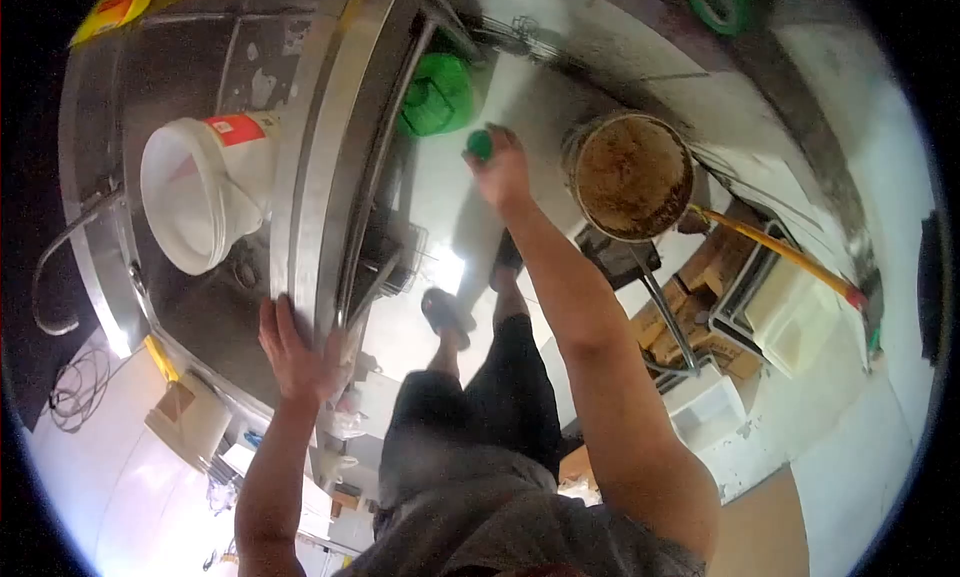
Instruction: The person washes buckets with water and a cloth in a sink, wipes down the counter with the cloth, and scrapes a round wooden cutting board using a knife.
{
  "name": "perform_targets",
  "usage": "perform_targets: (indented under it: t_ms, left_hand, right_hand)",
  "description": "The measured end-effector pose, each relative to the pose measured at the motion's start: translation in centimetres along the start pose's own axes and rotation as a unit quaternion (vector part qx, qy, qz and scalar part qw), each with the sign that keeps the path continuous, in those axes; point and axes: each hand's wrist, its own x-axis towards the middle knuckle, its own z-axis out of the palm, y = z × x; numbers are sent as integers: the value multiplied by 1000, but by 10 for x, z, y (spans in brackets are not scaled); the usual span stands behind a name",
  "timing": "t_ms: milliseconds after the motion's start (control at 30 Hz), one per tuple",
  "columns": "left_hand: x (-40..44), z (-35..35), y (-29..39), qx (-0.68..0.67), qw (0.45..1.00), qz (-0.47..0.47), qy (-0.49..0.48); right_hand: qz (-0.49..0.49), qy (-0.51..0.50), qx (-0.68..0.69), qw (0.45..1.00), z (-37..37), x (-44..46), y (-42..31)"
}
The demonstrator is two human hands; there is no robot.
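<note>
My right hand is closed around a small round green cap, held out in front of me above the floor. Just beyond it, to the left, a green plastic jug stands beside the steel counter, partly hidden by its edge. My left hand rests on the rim of the steel sink with its fingers stretched out, holding nothing. Inside the sink a white bucket with a red label lies tilted, its mouth toward the left.
A round container with a brown, crusted top stands to the right of my right arm. Near it are a yellow-orange handle, cardboard boxes and white tubs. Another green container sits at the upper right.
</note>
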Motion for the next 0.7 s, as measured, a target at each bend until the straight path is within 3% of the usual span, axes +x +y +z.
perform_targets:
  t_ms: [33, 300, 333, 433, 467, 500, 533, 633, 700]
  left_hand:
    - [1, 1, -3, 11, 999, 43, 26]
    - [-8, 1, -12, 10, 1000, 24, 7]
    - [-6, -1, -9, 22, 999, 25, 0]
    - [-8, 0, -13, 35, 999, 35, -3]
    - [-10, 1, -17, 40, 998, 43, -11]
    - [-11, 2, -18, 35, 998, 41, -12]
    - [-12, 2, -18, 28, 999, 39, -14]
    - [-7, 1, -13, 17, 999, 50, -3]
    - [-6, 1, -13, 24, 998, 59, 3]
  right_hand:
    - [4, 0, 1, 1000, 27, 19, 7]
    - [-106, -146, -126, 976, 159, 114, 37]
    - [-184, -133, -174, 958, 176, 119, 43]
    - [-185, -194, -217, 939, 197, 118, 53]
    - [-168, -192, -195, 947, 188, 118, 47]
    - [-93, -194, 114, 970, 216, 119, 64]
    - [-6, -178, 411, 894, 270, 117, 101]
    - [-5, -217, 475, 853, 266, 128, 107]
    - [-46, -243, 267, 931, 239, 129, 103]
